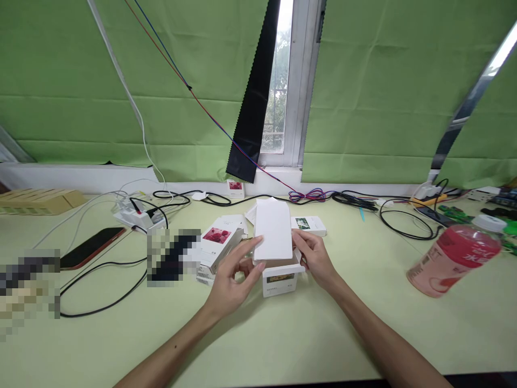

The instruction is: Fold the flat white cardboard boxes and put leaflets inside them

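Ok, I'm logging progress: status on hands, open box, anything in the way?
Left hand on white panel. Right hand at side of open box. Possible snag: red-print carton close beside left hand.

White rectangular cardboard box (280, 285), top open, short end facing the camera, dark picture with yellowish patches and small print on that end (too small to read), a narrow white lip along its upper edge and greyish interior partly visible; whether its base touches the bench is unclear. Plain white flat rectangular piece (273, 231), blank on its visible face, sits over the box opening, long side running away from the camera, covering most of the interior, near edge short of the box's printed end.
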`<state>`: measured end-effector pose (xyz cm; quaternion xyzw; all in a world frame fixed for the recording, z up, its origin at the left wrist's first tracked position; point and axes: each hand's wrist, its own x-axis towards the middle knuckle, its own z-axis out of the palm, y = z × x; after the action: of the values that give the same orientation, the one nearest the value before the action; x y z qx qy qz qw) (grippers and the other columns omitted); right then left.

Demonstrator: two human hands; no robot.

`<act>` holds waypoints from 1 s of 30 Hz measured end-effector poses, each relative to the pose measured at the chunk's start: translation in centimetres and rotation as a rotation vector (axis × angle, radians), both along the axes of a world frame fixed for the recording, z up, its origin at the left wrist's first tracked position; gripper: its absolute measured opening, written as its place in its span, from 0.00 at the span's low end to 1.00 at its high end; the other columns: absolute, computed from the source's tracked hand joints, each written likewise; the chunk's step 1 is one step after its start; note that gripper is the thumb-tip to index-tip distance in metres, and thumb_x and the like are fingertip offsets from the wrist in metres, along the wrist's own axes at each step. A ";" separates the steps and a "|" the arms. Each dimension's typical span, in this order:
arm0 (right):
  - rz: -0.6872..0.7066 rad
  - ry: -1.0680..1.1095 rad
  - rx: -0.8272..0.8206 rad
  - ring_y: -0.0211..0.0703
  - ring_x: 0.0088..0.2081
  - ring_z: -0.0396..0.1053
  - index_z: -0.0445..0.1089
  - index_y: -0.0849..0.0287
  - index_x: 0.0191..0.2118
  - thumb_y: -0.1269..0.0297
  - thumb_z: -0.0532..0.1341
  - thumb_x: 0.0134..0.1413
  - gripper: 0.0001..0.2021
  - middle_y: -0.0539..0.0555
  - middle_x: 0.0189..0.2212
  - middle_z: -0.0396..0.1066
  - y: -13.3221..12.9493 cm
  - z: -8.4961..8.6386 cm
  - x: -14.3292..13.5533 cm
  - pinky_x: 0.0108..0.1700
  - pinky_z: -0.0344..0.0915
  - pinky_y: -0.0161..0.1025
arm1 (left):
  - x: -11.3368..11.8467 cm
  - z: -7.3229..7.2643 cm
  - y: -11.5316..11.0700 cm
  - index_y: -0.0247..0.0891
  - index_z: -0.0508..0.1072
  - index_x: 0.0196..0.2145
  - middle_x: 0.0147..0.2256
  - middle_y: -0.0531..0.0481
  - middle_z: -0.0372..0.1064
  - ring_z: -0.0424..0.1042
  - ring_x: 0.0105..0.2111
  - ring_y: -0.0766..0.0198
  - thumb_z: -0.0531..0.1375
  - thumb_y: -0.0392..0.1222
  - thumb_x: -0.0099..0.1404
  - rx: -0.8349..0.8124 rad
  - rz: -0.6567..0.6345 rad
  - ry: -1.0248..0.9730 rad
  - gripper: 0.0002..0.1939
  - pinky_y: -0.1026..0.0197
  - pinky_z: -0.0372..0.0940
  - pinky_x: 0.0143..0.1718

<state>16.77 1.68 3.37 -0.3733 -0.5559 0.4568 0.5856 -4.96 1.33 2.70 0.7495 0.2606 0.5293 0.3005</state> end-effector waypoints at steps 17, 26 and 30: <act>-0.185 -0.081 0.002 0.34 0.18 0.48 0.67 0.61 0.61 0.48 0.57 0.63 0.28 0.42 0.16 0.51 -0.5 0.0 -0.4 0.19 0.49 0.32 | 0.1 0.0 0.1 0.48 0.68 0.61 0.50 0.42 0.69 0.62 0.23 0.75 0.62 0.37 0.68 0.063 0.018 0.022 0.25 0.67 0.66 0.24; -0.127 -0.080 0.068 0.33 0.18 0.47 0.50 0.59 0.70 0.56 0.59 0.62 0.34 0.38 0.16 0.51 -1.1 0.6 -0.6 0.21 0.49 0.30 | 0.0 -0.1 0.1 0.49 0.68 0.61 0.50 0.43 0.67 0.64 0.24 0.74 0.62 0.36 0.68 0.085 0.028 0.046 0.25 0.67 0.67 0.24; -0.102 -0.055 0.071 0.32 0.19 0.45 0.49 0.58 0.70 0.56 0.61 0.62 0.35 0.38 0.16 0.50 -1.2 0.7 -0.6 0.21 0.47 0.30 | 0.0 0.0 0.1 0.49 0.68 0.61 0.50 0.43 0.68 0.63 0.23 0.74 0.62 0.35 0.68 0.098 0.026 0.037 0.25 0.67 0.66 0.23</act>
<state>16.16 0.52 4.11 -0.3926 -0.5676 0.3960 0.6057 -4.93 1.47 2.67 0.7693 0.2498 0.5314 0.2517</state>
